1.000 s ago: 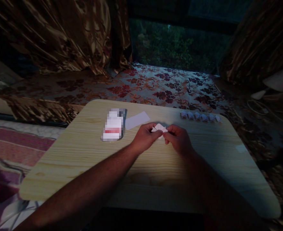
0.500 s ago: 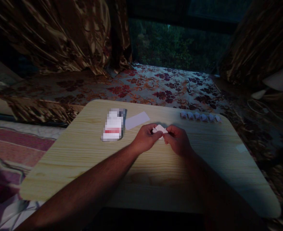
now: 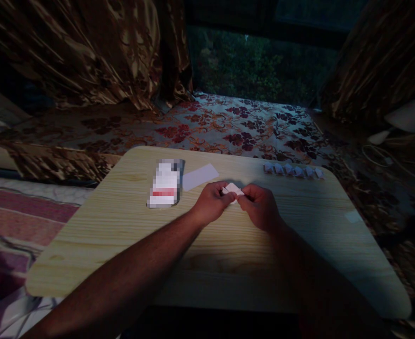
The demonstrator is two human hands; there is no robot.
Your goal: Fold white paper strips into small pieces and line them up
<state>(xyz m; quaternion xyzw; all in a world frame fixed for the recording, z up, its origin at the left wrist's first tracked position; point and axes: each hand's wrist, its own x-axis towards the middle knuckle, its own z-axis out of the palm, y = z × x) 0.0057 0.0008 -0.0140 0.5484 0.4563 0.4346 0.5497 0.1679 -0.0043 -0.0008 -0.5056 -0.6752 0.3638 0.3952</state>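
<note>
Between the left fingers point(image 3: 229, 198) and right fingers point(image 3: 245, 201) sits folded white paper point(image 3: 233, 189).

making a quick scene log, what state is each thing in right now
left hand: fingers closed, pinching
right hand: fingers closed, pinching
held paper: folded, gripped from both sides
paper strip: flat, loose
small folded pieces: lined up in a row
pixelated item: lying down, details obscured
curtains: drawn apart
</note>
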